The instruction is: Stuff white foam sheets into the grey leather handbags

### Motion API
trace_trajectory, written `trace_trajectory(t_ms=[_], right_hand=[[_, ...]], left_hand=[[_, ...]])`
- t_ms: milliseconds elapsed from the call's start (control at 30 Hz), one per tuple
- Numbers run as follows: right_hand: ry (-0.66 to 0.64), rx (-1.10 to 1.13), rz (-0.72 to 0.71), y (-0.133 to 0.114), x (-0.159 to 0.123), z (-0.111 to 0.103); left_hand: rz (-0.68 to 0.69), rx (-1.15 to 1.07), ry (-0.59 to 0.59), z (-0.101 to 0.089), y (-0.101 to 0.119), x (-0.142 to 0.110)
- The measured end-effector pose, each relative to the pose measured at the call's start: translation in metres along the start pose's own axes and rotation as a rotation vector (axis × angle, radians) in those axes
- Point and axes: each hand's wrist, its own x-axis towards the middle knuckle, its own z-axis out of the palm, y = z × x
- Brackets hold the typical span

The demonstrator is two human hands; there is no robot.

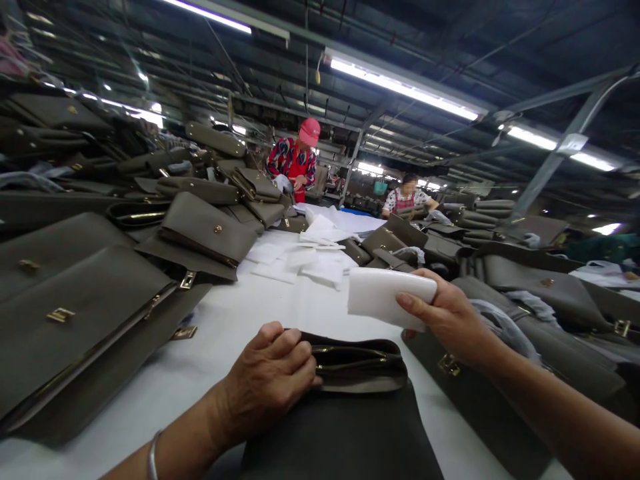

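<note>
Right in front of me lies a dark olive handbag, its zipped mouth parted and its flap spread toward me. My left hand grips the left end of the bag's opening, fingers curled over the rim. In my right hand is a folded white foam sheet, pinched between thumb and fingers above the bag's right end, apart from it. Beyond, a loose pile of similar white sheets lies on the white tabletop.
Olive handbags with gold clasps are heaped along the left. More bags, some with plastic-wrapped handles, crowd the right. Across the table stand a person in a red cap and another in a checked apron.
</note>
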Motion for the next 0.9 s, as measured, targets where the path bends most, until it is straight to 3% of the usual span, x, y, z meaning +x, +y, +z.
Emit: trace_trajectory(t_ms=[133,300,500,733,900], right_hand=[[0.012,0.262,0.005,0.008,-0.010,0.004],[-0.109,0.391,-0.011,0.015,-0.016,0.017],[-0.235,0.228,-0.009,0.035,-0.016,0.043],[-0.131,0.177,0.034,0.042,0.001,0.051],[-0.051,-0.163,-0.117,0.035,-0.002,0.056]], left_hand=[[-0.051,-0.006,-0.086,0.004,0.000,0.011],[-0.298,-0.001,-0.221,0.010,0.006,0.018],[-0.369,-0.054,-0.333,0.007,0.005,0.018],[-0.414,-0.014,-0.379,0.002,0.004,0.021],[-0.454,-0.035,-0.310,0.005,0.004,0.025]])
